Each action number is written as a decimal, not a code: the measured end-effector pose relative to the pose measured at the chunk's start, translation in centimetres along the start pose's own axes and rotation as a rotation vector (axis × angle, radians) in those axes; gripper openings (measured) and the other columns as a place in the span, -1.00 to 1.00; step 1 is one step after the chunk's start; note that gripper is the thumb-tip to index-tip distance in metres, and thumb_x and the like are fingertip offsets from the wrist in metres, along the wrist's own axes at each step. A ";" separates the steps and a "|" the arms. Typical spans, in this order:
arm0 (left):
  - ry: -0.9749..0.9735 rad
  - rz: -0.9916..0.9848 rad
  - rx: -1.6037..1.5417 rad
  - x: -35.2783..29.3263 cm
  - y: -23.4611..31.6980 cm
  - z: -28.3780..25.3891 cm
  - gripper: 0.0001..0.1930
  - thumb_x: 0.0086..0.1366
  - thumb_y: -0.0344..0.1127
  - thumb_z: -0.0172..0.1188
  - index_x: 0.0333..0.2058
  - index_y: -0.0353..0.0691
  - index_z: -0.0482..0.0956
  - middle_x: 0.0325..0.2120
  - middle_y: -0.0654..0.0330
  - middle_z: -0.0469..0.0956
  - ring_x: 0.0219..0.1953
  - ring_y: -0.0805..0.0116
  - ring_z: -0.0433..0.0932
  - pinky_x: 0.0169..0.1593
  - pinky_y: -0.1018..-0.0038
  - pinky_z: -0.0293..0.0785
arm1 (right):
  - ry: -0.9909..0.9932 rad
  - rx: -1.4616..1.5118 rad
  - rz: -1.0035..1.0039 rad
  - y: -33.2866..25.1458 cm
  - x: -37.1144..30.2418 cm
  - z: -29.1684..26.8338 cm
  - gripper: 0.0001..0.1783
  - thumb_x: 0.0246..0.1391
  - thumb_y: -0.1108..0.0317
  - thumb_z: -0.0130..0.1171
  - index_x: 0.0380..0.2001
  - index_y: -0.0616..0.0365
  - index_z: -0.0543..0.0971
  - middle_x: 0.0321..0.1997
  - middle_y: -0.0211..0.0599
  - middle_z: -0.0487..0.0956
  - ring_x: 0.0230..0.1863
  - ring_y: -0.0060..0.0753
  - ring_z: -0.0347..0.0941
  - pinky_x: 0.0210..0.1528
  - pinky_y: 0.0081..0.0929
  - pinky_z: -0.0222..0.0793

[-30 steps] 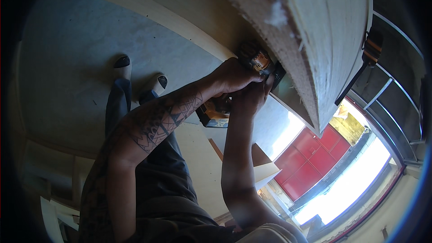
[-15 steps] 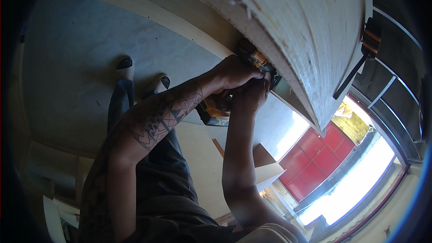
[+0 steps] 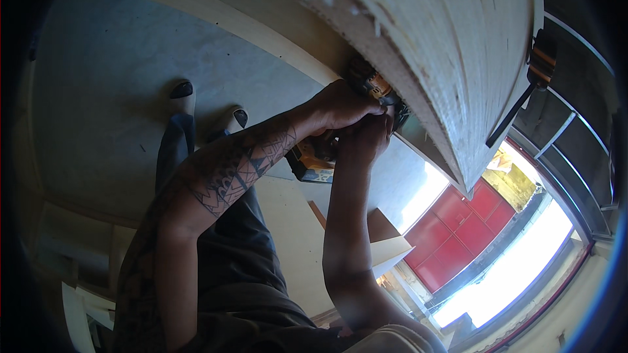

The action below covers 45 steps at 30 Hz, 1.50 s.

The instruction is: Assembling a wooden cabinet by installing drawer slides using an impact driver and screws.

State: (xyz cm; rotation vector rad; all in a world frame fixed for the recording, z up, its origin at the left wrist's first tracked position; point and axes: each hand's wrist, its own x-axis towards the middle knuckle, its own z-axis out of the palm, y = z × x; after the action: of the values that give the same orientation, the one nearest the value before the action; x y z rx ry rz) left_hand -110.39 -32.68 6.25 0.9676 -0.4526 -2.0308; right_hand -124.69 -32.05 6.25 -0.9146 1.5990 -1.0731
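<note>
A yellow-and-black cordless drill (image 3: 374,84) is held against the underside of a big pale wooden panel (image 3: 451,46), close to its rough edge. My left hand (image 3: 341,106), on the tattooed arm, is closed around the drill just below its head. Pressed up against it, my right hand (image 3: 364,136) is also closed at the drill, over its grip. Fingers of both hands partly cover each other and the tool's front end, so its tip cannot be made out. The drill's battery base (image 3: 313,165) sticks out to the left of my right wrist.
A black-and-orange tool with a dark shaft (image 3: 540,65) rests at the panel's right side. Behind it stands a metal frame (image 3: 575,124). Pale boards (image 3: 288,216) lie below my arms. A red panelled door (image 3: 458,229) is near a bright opening. My feet stand on grey floor (image 3: 118,85).
The view has shifted very slightly, with the panel's edge a little further right. Both hands keep their hold on the drill.
</note>
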 end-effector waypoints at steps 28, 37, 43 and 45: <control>0.001 -0.160 -0.100 0.2 -0.5 0.2 -0.76 0.27 -0.23 0.27 -0.44 -0.27 0.51 -0.69 0.25 0.43 -0.71 0.47 0.44 -0.65 0.42 0.39 | -0.016 -1.115 -0.675 -22.3 3.8 -6.2 -0.11 0.38 -0.40 -0.29 0.51 -0.02 0.14 0.55 -0.03 0.15 0.53 0.01 0.14 0.48 0.00 0.13; -0.002 -0.210 -0.068 -0.3 0.6 0.2 -0.73 0.29 -0.22 0.28 -0.47 -0.27 0.51 -0.71 0.24 0.43 -0.72 0.46 0.44 -0.66 0.42 0.38 | -0.021 -1.041 -0.468 -22.2 2.7 -3.4 0.01 0.29 -0.57 -0.48 0.59 -0.20 -0.11 0.62 0.01 -0.04 0.57 0.14 0.04 0.52 0.11 0.05; 0.023 -0.118 -0.138 -0.4 -0.9 1.0 -0.73 0.32 -0.22 0.27 -0.47 -0.27 0.50 -0.70 0.25 0.42 -0.72 0.46 0.42 -0.66 0.42 0.36 | -0.056 -1.071 -0.541 -22.2 3.2 -5.0 -0.02 0.34 -0.51 -0.45 0.59 -0.15 -0.12 0.65 -0.02 -0.12 0.60 0.10 -0.03 0.56 0.05 -0.02; 0.013 -0.089 -0.148 -0.2 -1.3 1.3 -0.73 0.32 -0.22 0.26 -0.47 -0.26 0.50 -0.70 0.25 0.42 -0.72 0.46 0.42 -0.66 0.42 0.36 | -0.117 -1.048 -0.532 -21.8 3.0 -5.1 0.01 0.35 -0.50 -0.41 0.59 -0.06 -0.14 0.66 0.00 -0.15 0.61 0.08 -0.07 0.56 0.02 -0.04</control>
State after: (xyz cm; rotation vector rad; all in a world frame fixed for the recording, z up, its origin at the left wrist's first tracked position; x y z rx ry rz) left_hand -111.98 -31.77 6.39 0.9245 -0.2514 -2.1037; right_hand -128.87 -40.92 26.63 -2.1350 1.8534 -0.4097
